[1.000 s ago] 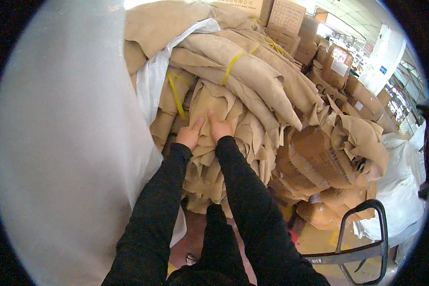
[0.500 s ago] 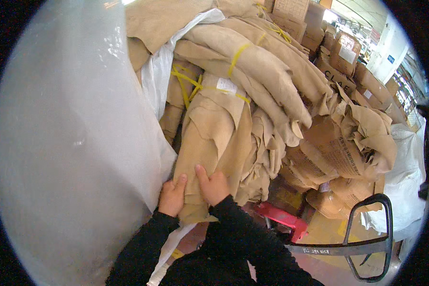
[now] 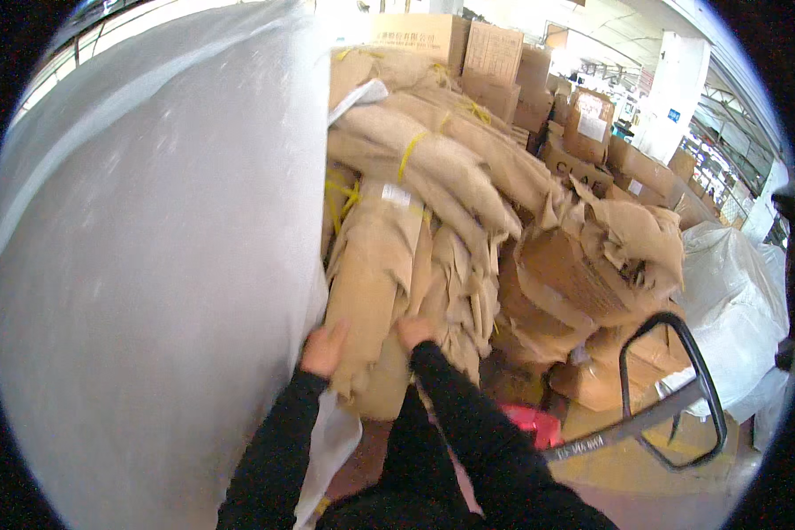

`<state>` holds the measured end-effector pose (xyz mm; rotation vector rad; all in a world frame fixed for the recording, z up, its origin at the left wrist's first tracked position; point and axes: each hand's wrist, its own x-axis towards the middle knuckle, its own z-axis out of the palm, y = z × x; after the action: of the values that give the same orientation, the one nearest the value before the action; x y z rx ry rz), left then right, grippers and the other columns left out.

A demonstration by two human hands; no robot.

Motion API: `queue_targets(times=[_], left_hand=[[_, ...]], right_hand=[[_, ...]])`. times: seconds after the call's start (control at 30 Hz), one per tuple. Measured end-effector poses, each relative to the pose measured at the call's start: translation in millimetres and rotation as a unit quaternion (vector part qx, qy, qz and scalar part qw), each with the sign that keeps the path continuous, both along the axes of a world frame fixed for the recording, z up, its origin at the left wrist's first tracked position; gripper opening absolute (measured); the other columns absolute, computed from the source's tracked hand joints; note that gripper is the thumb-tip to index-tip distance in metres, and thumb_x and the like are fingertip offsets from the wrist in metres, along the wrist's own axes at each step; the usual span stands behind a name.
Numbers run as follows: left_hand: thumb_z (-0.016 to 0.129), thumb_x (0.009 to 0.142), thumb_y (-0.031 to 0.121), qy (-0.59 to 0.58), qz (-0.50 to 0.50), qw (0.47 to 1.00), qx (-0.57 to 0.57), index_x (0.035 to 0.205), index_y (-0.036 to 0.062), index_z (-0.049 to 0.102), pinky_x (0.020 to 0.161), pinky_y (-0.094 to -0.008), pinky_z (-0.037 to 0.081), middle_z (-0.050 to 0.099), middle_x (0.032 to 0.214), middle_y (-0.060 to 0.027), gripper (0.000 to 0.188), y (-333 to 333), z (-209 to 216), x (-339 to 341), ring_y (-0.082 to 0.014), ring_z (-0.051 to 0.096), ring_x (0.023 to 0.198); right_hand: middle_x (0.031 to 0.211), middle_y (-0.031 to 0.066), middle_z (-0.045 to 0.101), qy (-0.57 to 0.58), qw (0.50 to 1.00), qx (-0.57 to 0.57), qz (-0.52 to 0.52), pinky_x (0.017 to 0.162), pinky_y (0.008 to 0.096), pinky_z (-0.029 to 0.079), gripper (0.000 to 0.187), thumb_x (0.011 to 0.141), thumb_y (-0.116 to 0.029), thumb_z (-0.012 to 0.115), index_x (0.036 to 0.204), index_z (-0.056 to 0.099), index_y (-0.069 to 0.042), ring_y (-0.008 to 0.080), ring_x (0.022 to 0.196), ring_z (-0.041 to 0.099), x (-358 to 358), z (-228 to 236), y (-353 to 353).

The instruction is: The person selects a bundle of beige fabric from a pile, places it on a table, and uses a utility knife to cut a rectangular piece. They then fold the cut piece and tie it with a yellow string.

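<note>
A rolled bundle of tan leather hides lies lengthwise in front of me, bound with a yellow strap and bearing a white label at its far end. My left hand grips its left edge near the close end, fingers mostly hidden behind the material. On the opposite edge, my right hand is closed on the same bundle, its fingertips tucked out of sight. More tan rolls with yellow ties are piled beyond and to the right of it.
A tall grey-white plastic-wrapped stack stands close on my left. At right are cardboard boxes, crumpled brown paper wrapping, a white plastic-covered load and a pallet jack's black handle with a red base.
The view has tilted up, showing more boxes and ceiling behind. My hands have spread apart, the right one shifting to the bundle's right side. The bundle's near end appears slightly rearranged.
</note>
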<state>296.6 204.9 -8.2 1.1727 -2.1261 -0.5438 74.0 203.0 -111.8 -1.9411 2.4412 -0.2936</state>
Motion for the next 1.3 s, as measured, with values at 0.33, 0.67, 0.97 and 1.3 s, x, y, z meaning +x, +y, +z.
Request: queue_targets(times=[0.33, 0.67, 0.97, 1.3], left_hand=[[0.051, 0.093, 0.025, 0.130, 0.020, 0.922, 0.364, 0.124, -0.0010, 0.052, 0.091, -0.0368, 0.043, 0.064, 0.109, -0.0129, 0.041, 330, 17, 178, -0.0239, 0.058, 0.106], [0.048, 0.092, 0.031, -0.082, -0.019, 0.954, 0.289, 0.125, 0.0011, 0.051, 0.085, -0.0392, 0.045, 0.064, 0.104, -0.0166, 0.044, 342, -30, 255, -0.0278, 0.059, 0.098], [0.045, 0.092, 0.037, -0.100, -0.163, 0.922, 0.336, 0.126, 0.0031, 0.050, 0.080, -0.0413, 0.046, 0.063, 0.099, -0.0200, 0.048, 499, -110, 100, -0.0314, 0.059, 0.091], [0.042, 0.092, 0.044, -0.205, -0.423, 0.793, 0.388, 0.126, 0.0052, 0.049, 0.075, -0.0437, 0.047, 0.062, 0.094, -0.0237, 0.052, 634, -162, -38, -0.0353, 0.060, 0.083]], right_hand=[[0.084, 0.0118, 0.065, -0.589, 0.771, 0.002, 0.244, 0.068, 0.0356, 0.051, 0.017, 0.084, -0.018, 0.057, 0.092, 0.063, -0.004, 0.0211, 0.076, 0.063, 149, 107, 334], [0.074, 0.0182, 0.062, -0.250, 0.605, 0.213, 0.725, 0.062, 0.0453, 0.050, 0.037, 0.088, -0.036, 0.053, 0.085, 0.062, -0.001, 0.0378, 0.068, 0.061, 304, 128, 502], [0.084, 0.0149, 0.066, -0.304, 0.612, 0.074, 0.726, 0.069, 0.0434, 0.052, 0.029, 0.088, -0.029, 0.055, 0.089, 0.063, -0.001, 0.0326, 0.076, 0.064, 298, 96, 618], [0.095, 0.0154, 0.062, -0.658, 0.698, -0.042, 0.281, 0.078, 0.0376, 0.048, 0.036, 0.088, -0.032, 0.055, 0.100, 0.063, 0.000, 0.0266, 0.087, 0.062, 83, 80, 798]])
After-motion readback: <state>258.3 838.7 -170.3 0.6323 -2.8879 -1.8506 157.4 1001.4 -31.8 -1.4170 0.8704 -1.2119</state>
